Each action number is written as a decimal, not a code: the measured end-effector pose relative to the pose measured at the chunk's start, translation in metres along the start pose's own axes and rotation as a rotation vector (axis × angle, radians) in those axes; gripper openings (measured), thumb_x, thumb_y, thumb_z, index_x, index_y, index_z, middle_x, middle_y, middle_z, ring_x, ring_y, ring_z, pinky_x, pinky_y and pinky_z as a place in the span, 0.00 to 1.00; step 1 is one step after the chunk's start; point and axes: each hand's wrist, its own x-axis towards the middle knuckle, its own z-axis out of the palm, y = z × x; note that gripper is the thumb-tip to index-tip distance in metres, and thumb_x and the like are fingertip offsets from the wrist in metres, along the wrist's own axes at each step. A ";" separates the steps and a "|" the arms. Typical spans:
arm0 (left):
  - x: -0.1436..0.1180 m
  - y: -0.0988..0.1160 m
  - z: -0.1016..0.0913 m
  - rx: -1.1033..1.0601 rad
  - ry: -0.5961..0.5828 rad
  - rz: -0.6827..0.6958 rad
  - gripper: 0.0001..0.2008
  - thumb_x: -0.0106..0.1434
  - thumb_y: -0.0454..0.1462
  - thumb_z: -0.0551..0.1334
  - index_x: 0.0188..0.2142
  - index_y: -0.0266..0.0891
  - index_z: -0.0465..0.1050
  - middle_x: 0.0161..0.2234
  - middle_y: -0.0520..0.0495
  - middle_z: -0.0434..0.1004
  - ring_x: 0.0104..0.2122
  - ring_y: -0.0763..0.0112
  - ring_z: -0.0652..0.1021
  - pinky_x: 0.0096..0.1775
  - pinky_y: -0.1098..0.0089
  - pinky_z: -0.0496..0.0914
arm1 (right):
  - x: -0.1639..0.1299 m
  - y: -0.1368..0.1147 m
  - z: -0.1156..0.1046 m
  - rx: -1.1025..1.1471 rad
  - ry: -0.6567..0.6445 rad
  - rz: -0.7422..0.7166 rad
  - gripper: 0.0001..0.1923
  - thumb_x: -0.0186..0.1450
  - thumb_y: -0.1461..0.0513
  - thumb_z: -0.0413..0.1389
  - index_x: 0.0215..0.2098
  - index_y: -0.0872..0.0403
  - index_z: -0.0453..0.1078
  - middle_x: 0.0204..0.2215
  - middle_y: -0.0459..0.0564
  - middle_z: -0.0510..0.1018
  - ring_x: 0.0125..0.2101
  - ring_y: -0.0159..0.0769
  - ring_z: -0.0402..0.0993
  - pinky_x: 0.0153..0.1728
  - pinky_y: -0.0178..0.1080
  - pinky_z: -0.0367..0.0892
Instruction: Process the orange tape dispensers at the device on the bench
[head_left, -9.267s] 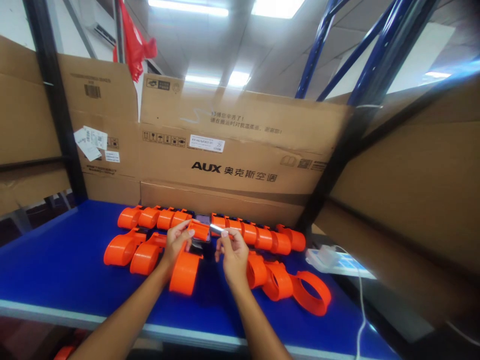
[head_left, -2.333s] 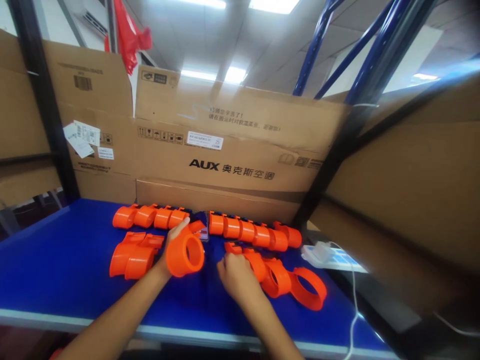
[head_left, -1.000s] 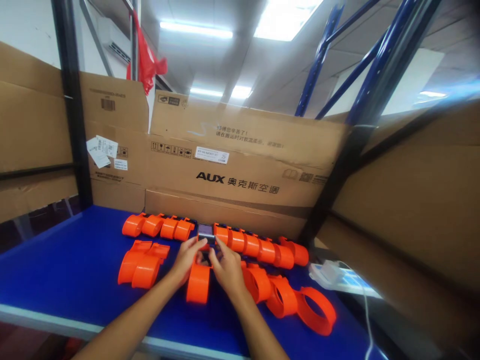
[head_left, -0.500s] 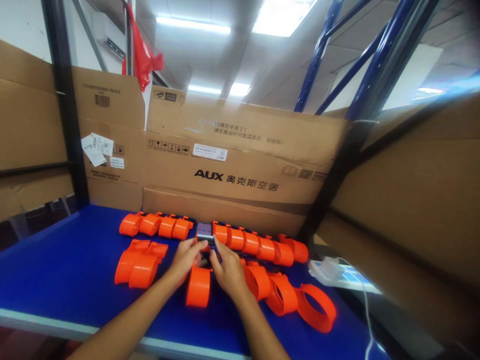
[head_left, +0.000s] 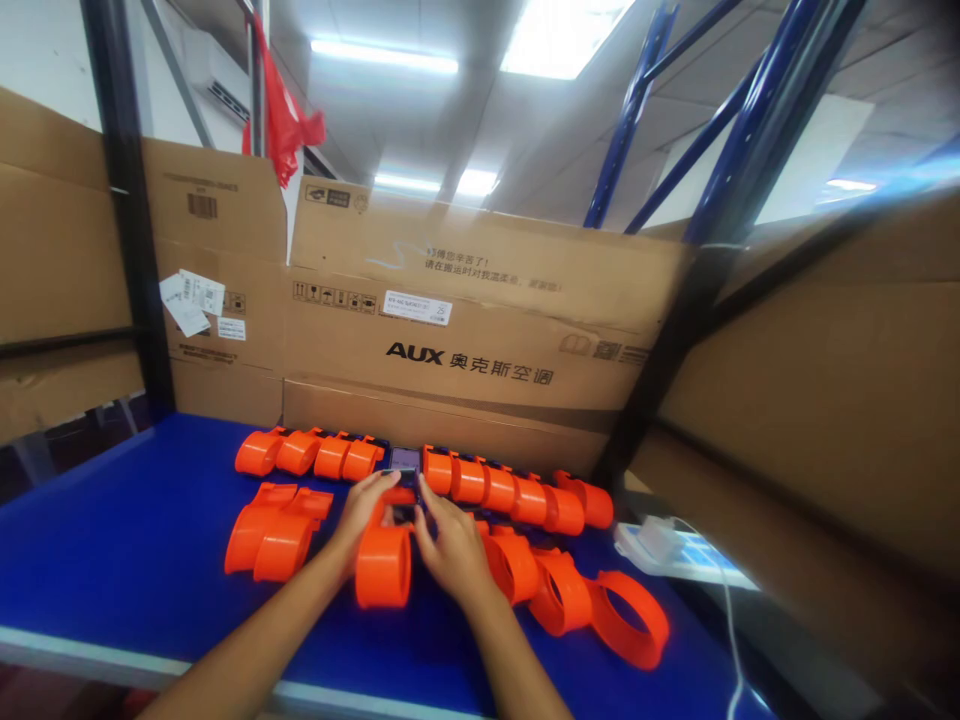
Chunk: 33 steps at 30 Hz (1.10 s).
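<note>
I have an orange ring [head_left: 384, 570] in my left hand [head_left: 364, 515], over the middle of the blue worktop [head_left: 150, 530]. My left fingers are curled round its flat upper part, with the thumb at the left end of a dark piece [head_left: 405, 479] that sits along the top. The thumb and forefinger of my right hand [head_left: 454, 545] meet the right end of that piece; I can't tell whether they pinch it or only rest against it.

What matters most is how this flat part lies: its long axis runs from side to side between my two hands, roughly along the front edge of the worktop, while the round band hangs below it towards that edge. The band is nearer my left hand, and its opening is turned partly to my right. I can't tell whether its underside touches the worktop.

Just beyond my fingertips, towards the back edge, is a small screen [head_left: 405, 457], between the left back row of rings [head_left: 330, 456] and the right back row of rings [head_left: 499, 488]. Nearer the front edge, a pair of rings [head_left: 281, 548] lies to my left and more loose rings [head_left: 566, 592] lie to my right.
</note>
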 end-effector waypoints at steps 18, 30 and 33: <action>-0.014 0.003 0.014 -0.071 -0.128 -0.025 0.14 0.51 0.36 0.74 0.35 0.33 0.76 0.29 0.45 0.80 0.26 0.68 0.80 0.27 0.71 0.75 | -0.004 0.008 0.008 -0.299 0.035 -0.022 0.31 0.62 0.68 0.53 0.64 0.55 0.61 0.36 0.52 0.82 0.34 0.37 0.78 0.38 0.34 0.70; -0.006 -0.003 0.006 -0.032 -0.140 -0.036 0.16 0.49 0.36 0.75 0.37 0.34 0.76 0.32 0.44 0.80 0.28 0.67 0.81 0.30 0.71 0.75 | -0.005 0.011 0.015 -0.211 0.061 -0.080 0.30 0.61 0.69 0.52 0.63 0.59 0.61 0.35 0.55 0.81 0.33 0.39 0.77 0.37 0.37 0.72; -0.006 -0.003 0.005 -0.024 -0.153 -0.044 0.17 0.49 0.36 0.75 0.37 0.34 0.76 0.31 0.44 0.80 0.28 0.67 0.80 0.30 0.70 0.76 | -0.005 0.012 0.017 -0.176 0.051 -0.068 0.30 0.61 0.68 0.52 0.62 0.60 0.61 0.35 0.56 0.81 0.33 0.40 0.78 0.37 0.38 0.73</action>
